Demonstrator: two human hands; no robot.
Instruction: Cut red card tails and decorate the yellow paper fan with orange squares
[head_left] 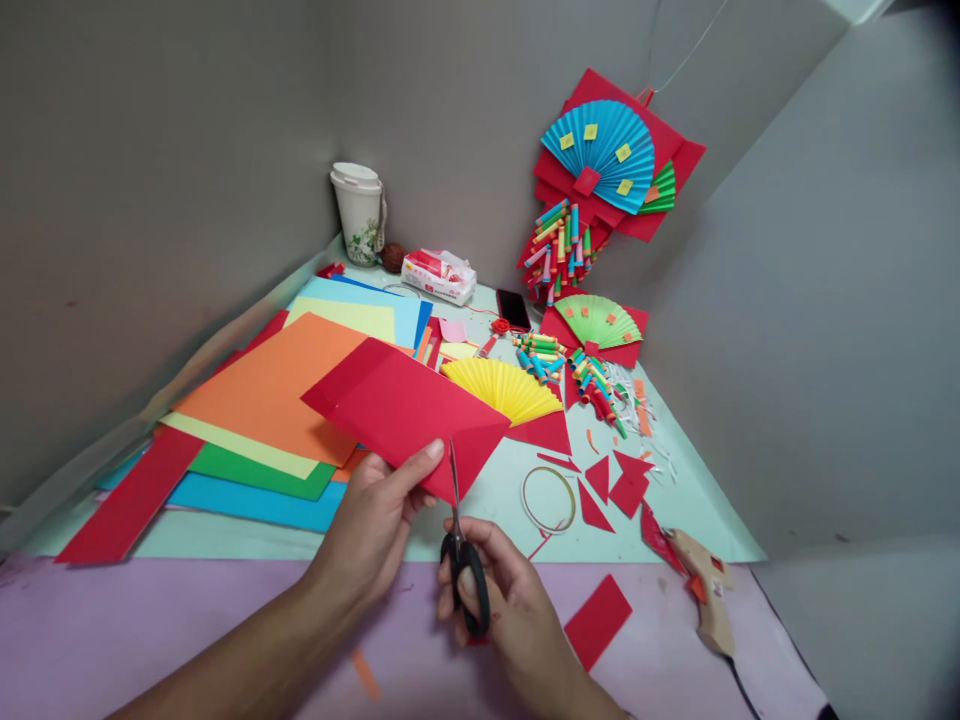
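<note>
Red sheet [397,405]: raised off the surface [247,640], gripped by its near edge and reaching forward from the left hand; a crease or seam shows toward its far left corner. Lifted, it seems, so a blade can pass underneath.

Left hand [394,490]: closed in a pinch, thumb on top, fingers below. Thumb sits just beside the blade, likely to stiffen the paper where it is being cut.

Scissors [471,585]: just right of the left thumb, tips pointing away from the right hand, one blade showing over the sheet. Blade gap too edge-on to judge.

Right hand [495,580]: curled around the black handles, thumb in one loop; held low, probably to keep knuckles off the paper.

Red scraps [628,490]: forward and right of the right hand, scattered, looking like offcuts pushed aside.

Tape roll [572,510]: flat, ahead of the right hand, near the scraps.

Glue gun [709,590]: right of the right hand, on its side, presumably parked clear of the blades.

Yellow fan [502,388]: beyond both hands, partly behind the sheet.

Orange sheet [262,390]: left of and beyond the left hand, atop overlapping coloured paper, perhaps stock kept apart from scraps.
</note>
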